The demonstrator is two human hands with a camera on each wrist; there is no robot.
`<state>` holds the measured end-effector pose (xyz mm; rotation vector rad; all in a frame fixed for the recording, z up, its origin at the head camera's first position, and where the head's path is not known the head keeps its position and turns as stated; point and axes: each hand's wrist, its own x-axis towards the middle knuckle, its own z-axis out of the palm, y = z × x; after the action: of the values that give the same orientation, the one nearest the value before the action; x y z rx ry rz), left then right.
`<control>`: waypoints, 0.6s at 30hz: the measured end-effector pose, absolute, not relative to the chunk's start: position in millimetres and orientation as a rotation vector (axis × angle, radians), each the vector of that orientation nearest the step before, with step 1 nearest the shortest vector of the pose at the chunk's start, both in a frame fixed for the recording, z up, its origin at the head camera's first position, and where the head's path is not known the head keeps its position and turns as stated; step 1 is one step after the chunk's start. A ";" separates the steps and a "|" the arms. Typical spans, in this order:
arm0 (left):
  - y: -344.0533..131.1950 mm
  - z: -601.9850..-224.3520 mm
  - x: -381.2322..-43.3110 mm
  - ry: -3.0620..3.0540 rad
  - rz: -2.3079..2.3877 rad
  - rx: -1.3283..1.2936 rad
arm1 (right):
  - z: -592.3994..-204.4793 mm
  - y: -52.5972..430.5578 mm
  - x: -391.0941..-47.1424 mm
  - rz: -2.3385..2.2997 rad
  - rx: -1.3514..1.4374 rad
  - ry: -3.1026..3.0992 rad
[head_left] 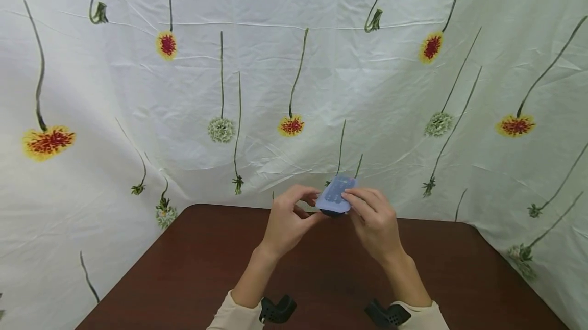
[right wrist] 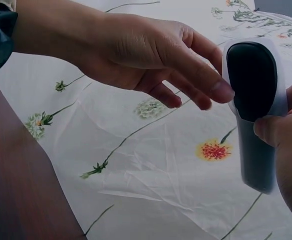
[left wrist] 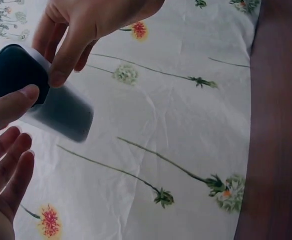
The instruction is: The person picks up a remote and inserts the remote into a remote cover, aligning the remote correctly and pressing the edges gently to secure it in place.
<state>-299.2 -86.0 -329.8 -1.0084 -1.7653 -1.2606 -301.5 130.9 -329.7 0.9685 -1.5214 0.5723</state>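
Held up between both hands is a black remote control [right wrist: 253,75] partly inside a translucent pale silicone sleeve [head_left: 337,195]. Rows of buttons show faintly through the sleeve in the head view. The remote's bare black end [head_left: 332,213] points toward me. My left hand [head_left: 288,220] pinches this end and the sleeve's left edge; in the left wrist view its thumb [left wrist: 26,95] lies on the dark back, other fingers spread below. With its fingertips on top, my right hand [head_left: 375,220] grips the right side, its thumb [right wrist: 268,131] underneath at the sleeve's edge.
A dark reddish-brown table [head_left: 317,263] lies below the hands. White cloth [head_left: 257,80] with printed flowers hangs behind and around it. Black wrist devices [head_left: 277,309] sit by both light sleeve cuffs.
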 end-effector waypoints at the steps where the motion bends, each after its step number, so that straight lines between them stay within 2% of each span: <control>1: -86.1 -330.0 -299.7 -1.747 -1.244 -1.018 | -329.8 130.3 -301.4 0.574 0.975 -1.524; 18: -86.8 -324.6 -296.7 -1.637 -1.387 -1.084 | -332.3 125.9 -295.8 0.860 1.079 -1.749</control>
<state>-296.7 -86.8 -324.6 -1.0841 -1.6369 -1.3866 -295.8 125.9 -332.3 1.0795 -1.7486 0.8605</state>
